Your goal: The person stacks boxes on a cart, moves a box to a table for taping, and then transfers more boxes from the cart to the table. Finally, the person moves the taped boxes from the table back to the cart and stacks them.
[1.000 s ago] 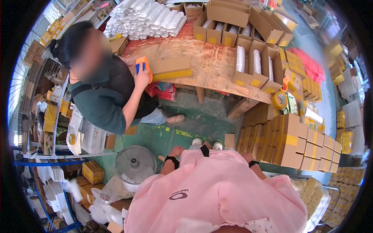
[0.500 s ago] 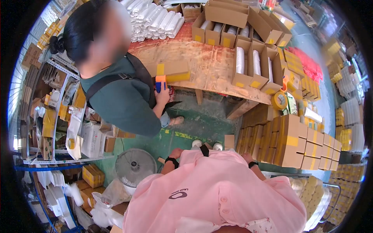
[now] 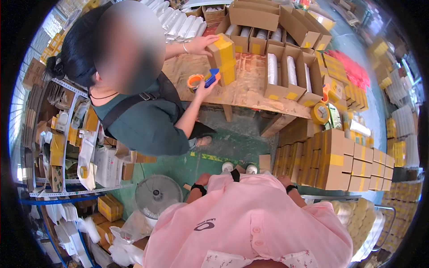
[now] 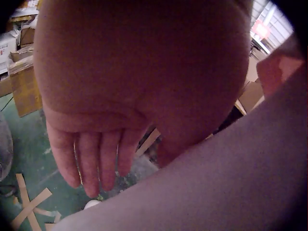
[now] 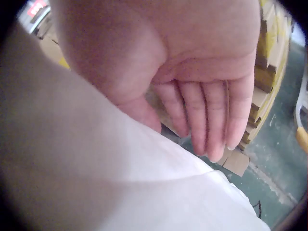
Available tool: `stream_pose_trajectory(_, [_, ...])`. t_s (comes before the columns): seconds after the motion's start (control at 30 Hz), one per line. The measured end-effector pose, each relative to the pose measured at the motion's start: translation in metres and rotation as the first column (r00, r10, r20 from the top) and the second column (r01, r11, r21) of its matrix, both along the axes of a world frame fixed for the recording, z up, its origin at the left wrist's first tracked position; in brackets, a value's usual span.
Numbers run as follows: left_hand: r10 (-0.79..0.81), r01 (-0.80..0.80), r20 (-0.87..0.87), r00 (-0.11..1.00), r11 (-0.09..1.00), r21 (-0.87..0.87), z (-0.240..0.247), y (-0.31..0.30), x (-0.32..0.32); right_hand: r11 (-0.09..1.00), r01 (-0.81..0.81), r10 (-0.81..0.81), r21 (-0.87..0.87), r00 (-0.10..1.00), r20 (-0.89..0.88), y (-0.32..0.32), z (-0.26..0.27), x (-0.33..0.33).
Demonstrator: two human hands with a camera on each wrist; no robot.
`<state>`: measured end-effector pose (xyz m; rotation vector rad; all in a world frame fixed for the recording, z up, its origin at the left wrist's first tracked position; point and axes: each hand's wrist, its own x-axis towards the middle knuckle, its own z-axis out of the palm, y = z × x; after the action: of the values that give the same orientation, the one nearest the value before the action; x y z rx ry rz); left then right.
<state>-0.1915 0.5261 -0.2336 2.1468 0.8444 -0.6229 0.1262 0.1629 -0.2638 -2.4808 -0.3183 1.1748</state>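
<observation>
Where shirt (image 4: 202, 187) overlaps, L hand (image 4: 130, 96) pt. hidden

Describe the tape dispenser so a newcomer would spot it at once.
Start at the wooden table and find the person in dark green at its left side. Look at that person's hand nearer the camera, by the table's near edge: it holds the tape dispenser. Its blue and orange parts set it apart from the brown, yellow-taped carton standing beside it.
</observation>
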Motion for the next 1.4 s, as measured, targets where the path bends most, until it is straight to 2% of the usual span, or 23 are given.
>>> stream_pose_trajectory(0.03, [-0.007,0.007,0.011,1.000,1.000,0.004,-0.002,0.000,-0.001,0.999,-0.025,0.025,0.021,1.000,-0.012,-0.001,0.002,0.000])
stream_pose_trajectory(0.13, [0.129,-0.129,0.059,0.990,0.992,-0.005,-0.004,-0.003,-0.002,0.997,-0.059,0.061,0.058,0.998,-0.033,-0.005,0.002,0.002])
stream_pose_trajectory(0.23, [0.059,-0.057,0.060,0.996,0.998,-0.036,0.002,-0.002,0.004,0.996,-0.049,0.052,0.069,0.998,-0.045,-0.004,0.006,0.001])
stream_pose_trajectory(0.3, [0.075,-0.070,0.073,0.995,0.996,-0.059,0.005,-0.004,0.006,0.990,-0.086,0.094,0.115,0.993,-0.070,-0.007,0.011,0.003])
stream_pose_trajectory(0.4, [0.113,-0.103,0.085,0.990,0.988,-0.113,0.004,-0.005,0.007,1.000,0.011,-0.010,0.007,0.994,-0.109,-0.007,0.014,0.003])
stream_pose_trajectory(0.5, [0.168,-0.161,0.055,0.984,0.979,-0.124,0.002,-0.009,0.006,0.999,0.029,-0.026,0.028,0.992,-0.121,-0.006,0.021,0.003])
stream_pose_trajectory(0.63, [0.176,-0.180,-0.039,0.984,0.972,-0.152,0.008,-0.011,0.008,0.994,-0.032,0.036,0.105,0.999,-0.039,-0.007,0.021,0.002])
stream_pose_trajectory(0.73, [0.218,-0.222,-0.038,0.975,0.959,-0.174,-0.005,-0.013,0.003,0.997,-0.011,0.014,0.081,0.999,-0.046,-0.011,0.007,0.006])
stream_pose_trajectory(0.83, [0.163,-0.157,0.058,0.985,0.983,-0.096,-0.004,-0.017,-0.002,0.995,0.000,0.007,0.097,0.997,-0.072,-0.014,-0.007,0.009])
stream_pose_trajectory(0.93, [0.179,-0.185,-0.049,0.983,0.971,-0.153,0.011,-0.018,0.002,0.991,0.039,-0.026,0.129,0.995,-0.095,-0.015,-0.010,0.009])
stream_pose_trajectory(1.03, [0.186,-0.177,0.090,0.978,0.979,-0.104,0.009,-0.022,-0.005,0.992,0.037,-0.023,0.121,0.993,-0.113,-0.015,-0.009,0.009])
stream_pose_trajectory(1.2, [0.135,-0.123,0.151,0.979,0.989,-0.086,-0.002,-0.020,-0.014,0.998,-0.032,0.039,0.047,0.989,-0.145,-0.002,0.015,0.011])
stream_pose_trajectory(1.3, [0.135,-0.120,0.186,0.973,0.989,-0.089,-0.013,-0.019,-0.019,0.974,0.101,-0.045,0.202,0.963,-0.266,0.001,0.018,0.013])
stream_pose_trajectory(1.33, [0.139,-0.123,0.197,0.970,0.988,-0.093,-0.016,-0.019,-0.021,0.969,0.159,-0.089,0.191,0.939,-0.331,0.001,0.017,0.015])
stream_pose_trajectory(1.4, [0.234,-0.221,0.087,0.968,0.965,-0.141,-0.024,-0.018,-0.019,0.949,0.274,-0.178,0.155,0.873,-0.453,0.004,0.015,0.025])
